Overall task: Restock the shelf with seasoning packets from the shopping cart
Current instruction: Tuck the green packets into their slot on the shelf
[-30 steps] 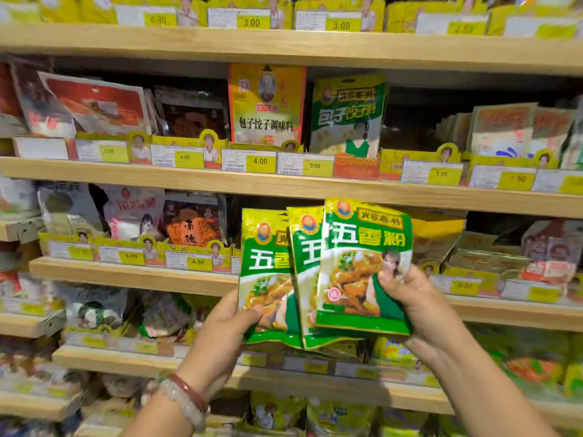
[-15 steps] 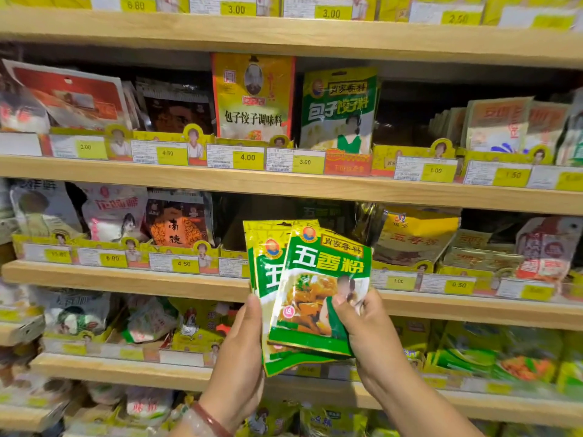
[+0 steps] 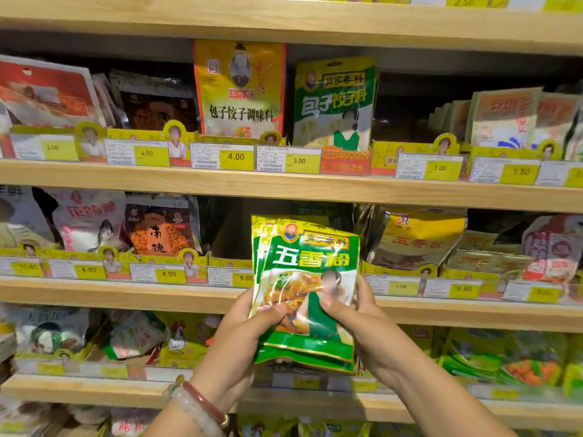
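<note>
Both hands hold a squared-up stack of green and yellow seasoning packets (image 3: 307,272) upright in front of the second shelf from the bottom. My left hand (image 3: 249,335) pinches the stack's lower left edge, thumb on the front. My right hand (image 3: 362,329) grips the lower right edge, thumb on the front too. Right behind the stack is a dark, mostly bare yellow cardboard tray (image 3: 227,247) on the wooden shelf (image 3: 126,293). The shopping cart is out of view.
Wooden shelves run across the view, packed with other seasoning packets in yellow trays with price tags. A yellow packet (image 3: 416,241) leans just right of the stack; an orange and black packet (image 3: 161,234) stands to the left. Green packets (image 3: 504,361) fill the lower right shelf.
The fanned-out packets have been pushed together into one neat stack. The stack has moved lower and closer to the shelf slot, with both thumbs now on its front.
</note>
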